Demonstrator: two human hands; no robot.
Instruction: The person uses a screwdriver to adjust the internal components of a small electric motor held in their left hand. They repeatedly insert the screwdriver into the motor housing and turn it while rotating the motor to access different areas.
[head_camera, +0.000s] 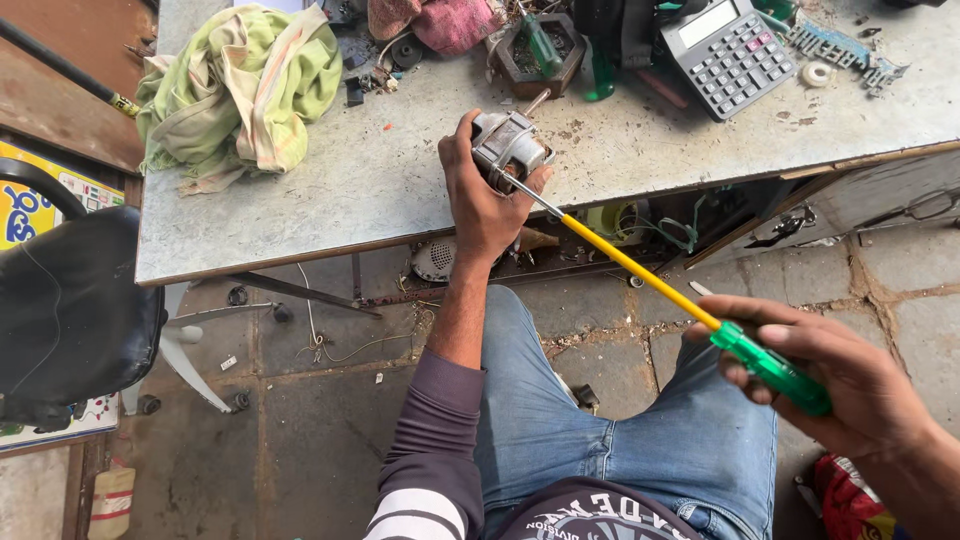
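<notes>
From the head camera, looking down over the person's lap, the left hand (480, 205) reaches forward to the near edge of the grey desk (330, 200) and its fingers are clamped around a small metal motor (508, 148), pinning it against the desk top just inside the edge. The right hand (835, 375) sits much closer to the body, low and to the right above the jeans, with its fingers closed around the green handle of a long screwdriver (650, 280). The screwdriver's long axis runs diagonally from that handle up and to the left, along a yellow shaft that ends in a bare metal tip; the tip meets the motor on its near side, just beside the left thumb. So the motor lies ahead and to the left of the right hand, a full tool length away, while the left hand is already on it. Farther back on the desk lie a crumpled green cloth (245, 85) at the left, a pink rag (450, 22), a small tray with a green tool (540, 48), and a grey calculator (728, 52) at the right. A black chair (70, 310) stands to the left over the stone floor (310, 440).
</notes>
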